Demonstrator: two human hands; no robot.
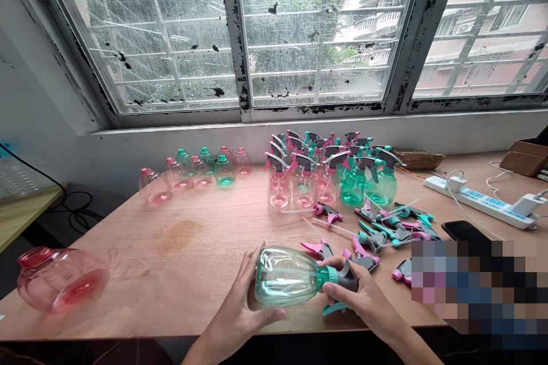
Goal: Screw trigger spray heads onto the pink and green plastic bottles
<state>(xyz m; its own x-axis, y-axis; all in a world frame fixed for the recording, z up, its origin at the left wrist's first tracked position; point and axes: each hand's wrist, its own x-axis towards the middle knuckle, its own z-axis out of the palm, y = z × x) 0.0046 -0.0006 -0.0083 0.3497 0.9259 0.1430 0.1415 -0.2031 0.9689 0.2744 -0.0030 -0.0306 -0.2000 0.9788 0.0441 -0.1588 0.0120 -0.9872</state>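
My hands hold a clear green plastic spray bottle [286,276] on its side above the wooden table [171,262]. My left hand [240,302] cups the bottle's body. My right hand [357,296] grips the grey trigger sprayer head [345,278], whose teal collar sits on the bottle's neck. Loose pink and teal trigger sprayers [377,234] lie just beyond my right hand. Farther back stand assembled pink and green spray bottles [303,182]. Headless bottles [199,174] stand in a loose row to the left. A pink bottle [62,279] lies on its side at the left.
A power strip [475,199] with white chargers and a black phone [466,232] lie at the right. A blurred patch [475,291] covers the lower right. A window [317,28] runs behind the table's back edge, and a cardboard box [524,157] sits far right.
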